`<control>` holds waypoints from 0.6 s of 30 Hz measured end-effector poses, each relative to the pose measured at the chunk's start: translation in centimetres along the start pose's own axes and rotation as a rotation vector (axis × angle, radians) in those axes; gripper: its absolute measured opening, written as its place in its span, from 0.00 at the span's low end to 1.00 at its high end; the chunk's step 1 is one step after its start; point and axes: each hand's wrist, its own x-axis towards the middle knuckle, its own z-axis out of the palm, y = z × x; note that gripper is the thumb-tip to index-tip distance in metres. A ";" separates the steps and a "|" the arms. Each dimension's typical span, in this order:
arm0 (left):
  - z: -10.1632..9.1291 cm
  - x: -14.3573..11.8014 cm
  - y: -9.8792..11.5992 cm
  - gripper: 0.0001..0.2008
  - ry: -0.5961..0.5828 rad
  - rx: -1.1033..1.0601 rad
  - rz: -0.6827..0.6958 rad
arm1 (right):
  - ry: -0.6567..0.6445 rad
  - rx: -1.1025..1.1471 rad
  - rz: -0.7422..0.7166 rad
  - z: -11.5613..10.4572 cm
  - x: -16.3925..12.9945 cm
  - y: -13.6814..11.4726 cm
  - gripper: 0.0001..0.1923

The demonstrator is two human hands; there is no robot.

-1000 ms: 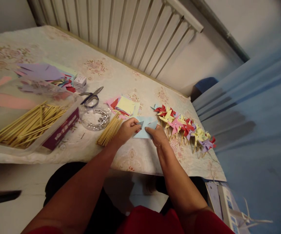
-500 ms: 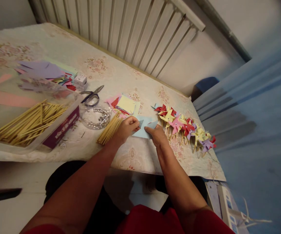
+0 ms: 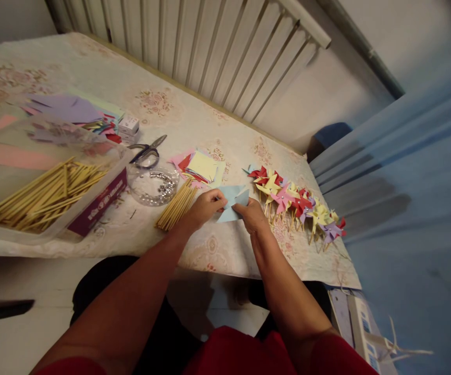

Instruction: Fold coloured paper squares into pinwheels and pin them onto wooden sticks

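L hand (image 3: 209, 204) and R hand (image 3: 252, 214) both grip the lt.-blue paper pinwheel blank (image 3: 233, 194), located btwn them over the near-center area of the floral tablecloth (image 3: 199, 255); contact w/ cloth can't be confirmed. L grip: closed, thumb and fingers pinching the blank's L side. R grip: closed on the R side, thumb on top face; fingers beneath are hidden. One flap at R stands raised off the sheet. Adj. to L hand: bundle of wooden sticks (image 3: 176, 208), laid approx. parallel. Beyond it: stack of colored paper (image 3: 202, 165), yellow sheet on top. R of R hand: row of assembled pinwheels (image 3: 283, 197), multicolor, mounted on sticks. Farther L: round clear container (image 3: 147, 202) w/ silvery beads, scissors (image 3: 147, 154) just behind, and plastic bin (image 3: 100, 204) w/ addl. sticks. Rear L: small white boxes (image 3: 129, 125) next to purple paper sheets (image 3: 69, 109).
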 end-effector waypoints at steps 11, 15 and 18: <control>-0.1 0.2 -0.4 0.08 0.074 0.206 0.005 | -0.024 0.016 0.033 -0.4 0.3 0.8 0.11; 0.0 0.3 -0.5 0.07 0.099 0.255 0.004 | -0.025 0.031 0.038 -0.4 0.3 0.6 0.13; 0.0 0.3 -0.6 0.06 0.120 0.291 -0.003 | -0.054 0.049 0.041 -0.4 0.2 0.5 0.13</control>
